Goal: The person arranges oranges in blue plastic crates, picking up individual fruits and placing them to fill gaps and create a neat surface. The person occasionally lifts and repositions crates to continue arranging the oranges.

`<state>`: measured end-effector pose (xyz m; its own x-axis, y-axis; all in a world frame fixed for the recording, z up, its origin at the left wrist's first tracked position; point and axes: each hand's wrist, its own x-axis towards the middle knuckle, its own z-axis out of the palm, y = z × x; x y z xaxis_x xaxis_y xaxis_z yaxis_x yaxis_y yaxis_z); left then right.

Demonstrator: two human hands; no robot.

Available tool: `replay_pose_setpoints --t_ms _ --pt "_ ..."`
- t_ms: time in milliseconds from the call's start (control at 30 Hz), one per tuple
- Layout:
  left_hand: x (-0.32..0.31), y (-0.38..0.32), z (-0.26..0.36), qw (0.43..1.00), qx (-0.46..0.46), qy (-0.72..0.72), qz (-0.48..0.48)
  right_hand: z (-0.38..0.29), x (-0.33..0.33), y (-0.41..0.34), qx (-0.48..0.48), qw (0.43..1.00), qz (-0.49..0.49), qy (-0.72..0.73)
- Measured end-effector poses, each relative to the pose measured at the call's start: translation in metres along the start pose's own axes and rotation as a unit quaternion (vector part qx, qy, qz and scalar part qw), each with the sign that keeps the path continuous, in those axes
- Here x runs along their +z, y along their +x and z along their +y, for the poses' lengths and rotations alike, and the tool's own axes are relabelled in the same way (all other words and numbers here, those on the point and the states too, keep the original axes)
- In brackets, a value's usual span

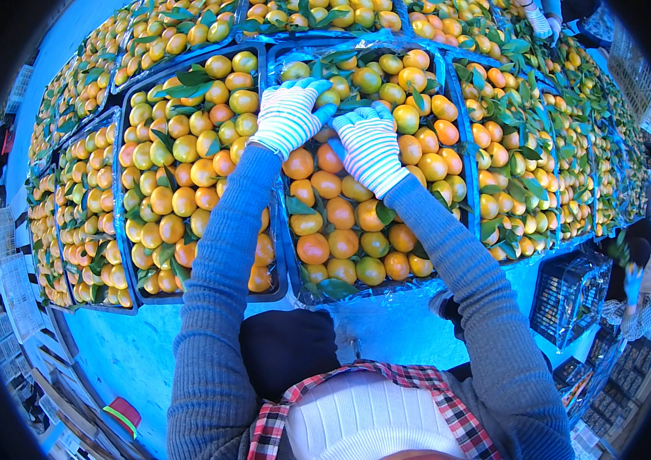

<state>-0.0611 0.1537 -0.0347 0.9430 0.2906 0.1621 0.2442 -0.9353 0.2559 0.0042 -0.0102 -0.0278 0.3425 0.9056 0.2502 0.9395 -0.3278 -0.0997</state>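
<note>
Both my hands wear striped white gloves with blue fingertips. My left hand point(294, 115) rests over the upper left of a black crate point(283, 247) lined with clear film and filled with orange and yellow-green citrus fruits point(341, 244). Beside it, my right hand point(368, 144) lies over the crate's middle, its fingertips near those of the left. Fingers of both hands bend down at the fruits and a green leaf point(354, 104); whether either hand grips anything cannot be told. Leaves lie among the fruits, such as one at the crate's near edge point(336, 288).
More fruit-filled crates point(121, 230) stand close on the left, right and far side. A co-worker's gloved hands point(541, 24) are at the far right. A lined black crate point(570, 299) sits lower right, near another person point(644, 287). A red hat-like item point(123, 415) lies on the blue floor.
</note>
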Motion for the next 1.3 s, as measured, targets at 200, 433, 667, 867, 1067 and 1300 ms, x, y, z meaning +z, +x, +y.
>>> replay_pose_setpoints --t_ms 200,433,667,867,1067,1300 --pt "-0.003 0.002 0.008 0.999 -0.026 -0.003 -0.031 0.048 -0.007 0.008 0.076 0.956 0.050 0.280" --pt "0.000 0.000 0.007 1.000 -0.017 -0.010 -0.007 0.148 -0.028 0.004 0.271 0.903 0.167 0.289" --pt "0.002 -0.001 0.006 1.000 -0.011 -0.013 0.012 0.152 -0.021 0.036 0.248 0.957 -0.145 -0.040" --pt "0.000 -0.001 0.006 1.000 -0.020 -0.016 -0.006 0.134 -0.018 0.044 0.224 0.966 0.061 0.116" --pt "0.001 -0.001 0.004 1.000 -0.014 -0.026 -0.003 0.068 -0.003 0.051 0.162 0.979 -0.023 0.119" --pt "0.007 -0.001 0.003 1.000 -0.024 -0.017 -0.001 0.037 -0.006 0.041 0.294 0.937 -0.088 0.164"
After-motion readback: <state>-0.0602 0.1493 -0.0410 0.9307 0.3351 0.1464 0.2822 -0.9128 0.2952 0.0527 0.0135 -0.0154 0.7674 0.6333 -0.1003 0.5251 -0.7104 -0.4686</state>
